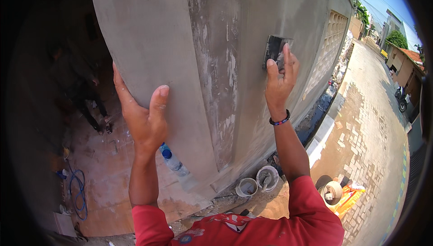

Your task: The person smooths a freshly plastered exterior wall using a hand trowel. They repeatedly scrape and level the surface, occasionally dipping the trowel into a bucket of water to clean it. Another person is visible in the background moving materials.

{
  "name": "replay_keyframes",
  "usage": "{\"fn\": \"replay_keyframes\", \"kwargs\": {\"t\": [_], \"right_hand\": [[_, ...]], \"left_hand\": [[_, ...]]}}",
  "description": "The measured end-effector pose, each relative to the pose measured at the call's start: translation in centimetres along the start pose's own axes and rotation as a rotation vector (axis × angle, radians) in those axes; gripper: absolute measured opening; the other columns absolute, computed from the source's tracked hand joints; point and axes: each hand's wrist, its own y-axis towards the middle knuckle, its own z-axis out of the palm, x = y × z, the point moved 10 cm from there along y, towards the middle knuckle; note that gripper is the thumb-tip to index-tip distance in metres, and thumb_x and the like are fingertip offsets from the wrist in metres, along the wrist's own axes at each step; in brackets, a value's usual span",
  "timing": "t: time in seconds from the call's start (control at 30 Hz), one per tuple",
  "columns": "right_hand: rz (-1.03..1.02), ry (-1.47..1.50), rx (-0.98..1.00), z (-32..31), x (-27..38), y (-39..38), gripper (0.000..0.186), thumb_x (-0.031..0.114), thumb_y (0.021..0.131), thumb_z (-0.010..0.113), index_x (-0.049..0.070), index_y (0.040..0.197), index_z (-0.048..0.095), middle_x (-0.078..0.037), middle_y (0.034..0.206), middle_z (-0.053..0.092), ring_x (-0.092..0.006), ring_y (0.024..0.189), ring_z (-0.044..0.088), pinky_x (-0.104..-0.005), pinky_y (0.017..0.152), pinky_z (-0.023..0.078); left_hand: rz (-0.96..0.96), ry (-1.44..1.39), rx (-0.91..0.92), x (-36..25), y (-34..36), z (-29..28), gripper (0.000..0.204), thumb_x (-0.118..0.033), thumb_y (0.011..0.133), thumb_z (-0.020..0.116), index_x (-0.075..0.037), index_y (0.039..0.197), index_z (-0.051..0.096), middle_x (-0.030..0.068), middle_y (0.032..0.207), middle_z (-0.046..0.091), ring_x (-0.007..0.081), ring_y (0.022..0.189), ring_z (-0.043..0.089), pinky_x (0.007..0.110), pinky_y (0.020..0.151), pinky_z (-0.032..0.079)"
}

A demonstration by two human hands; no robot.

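Note:
A grey plastered wall (149, 34) rises in front of me, with a rougher, white-streaked strip (216, 79) down its middle. My left hand (143, 119) braces on the wall's left edge, thumb spread over the face and fingers stretched along the side, partly hidden. To the right of the strip, my right hand (282, 77) presses a dark rectangular sanding block (274, 50) against the wall; its working face is hidden. A beaded bracelet (280, 119) circles my right wrist. Below my left hand is a plastic bottle with a blue cap (173, 161).
Two buckets (267, 178) stand at the wall's foot. A third bucket (331, 192) sits beside an orange sack (349, 201) on the paved lane (365, 124). Inside at left, another person (81, 84) stands near a coiled blue hose (77, 194). A ditch (318, 113) runs along the wall.

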Motion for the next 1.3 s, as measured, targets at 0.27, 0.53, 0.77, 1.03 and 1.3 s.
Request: {"fn": "replay_keyframes", "kwargs": {"t": [0.27, 0.53, 0.77, 1.03, 1.3], "right_hand": [[0.03, 0.001, 0.013, -2.0, -6.0, -12.3, 0.055, 0.011, 0.085, 0.074, 0.009, 0.138, 0.06, -0.027, 0.137, 0.041, -0.0383, 0.122, 0.046, -0.0452, 0.103, 0.04], [-0.137, -0.001, 0.04, 0.3, 0.1, -9.6, 0.061, 0.007, 0.078, 0.077, 0.009, 0.136, 0.061, -0.027, 0.138, 0.04, -0.0379, 0.122, 0.044, -0.0445, 0.098, 0.043], [-0.128, 0.0, 0.047, 0.3, 0.4, -9.5, 0.061, 0.007, 0.078, 0.077, 0.009, 0.136, 0.061, -0.026, 0.137, 0.041, -0.0358, 0.12, 0.047, -0.0421, 0.096, 0.044], [0.018, -0.018, -0.07, -1.0, -3.0, -6.8, 0.059, 0.007, 0.081, 0.075, 0.009, 0.138, 0.06, -0.027, 0.136, 0.041, -0.0385, 0.123, 0.044, -0.0464, 0.101, 0.04], [-0.047, 0.025, -0.026, -0.2, -1.1, -4.8, 0.059, 0.004, 0.081, 0.073, 0.008, 0.139, 0.059, -0.026, 0.137, 0.041, -0.0395, 0.126, 0.042, -0.0462, 0.105, 0.038]], "left_hand": [[0.036, 0.034, -0.034, -0.4, 0.2, 0.0, 0.082, -0.031, 0.094, 0.07, 0.008, 0.15, 0.026, 0.023, 0.142, 0.045, 0.0303, 0.131, 0.045, 0.04, 0.111, 0.034], [0.057, 0.021, -0.077, -1.2, 0.1, -0.5, 0.068, -0.029, 0.096, 0.068, 0.008, 0.143, 0.037, 0.0161, 0.133, 0.052, 0.023, 0.123, 0.048, 0.034, 0.107, 0.035], [0.069, 0.041, -0.092, -1.2, -0.1, -0.2, 0.067, -0.029, 0.096, 0.067, 0.008, 0.143, 0.037, 0.0159, 0.132, 0.052, 0.0228, 0.122, 0.049, 0.034, 0.106, 0.036], [0.034, -0.007, -0.093, -0.7, -0.1, -0.1, 0.069, -0.03, 0.095, 0.068, 0.008, 0.143, 0.037, 0.015, 0.132, 0.053, 0.0223, 0.122, 0.049, 0.034, 0.107, 0.036], [0.031, -0.006, -0.073, -0.9, 0.1, -0.4, 0.08, -0.035, 0.094, 0.07, 0.008, 0.148, 0.029, 0.0192, 0.136, 0.048, 0.0258, 0.127, 0.046, 0.038, 0.108, 0.035]]}}
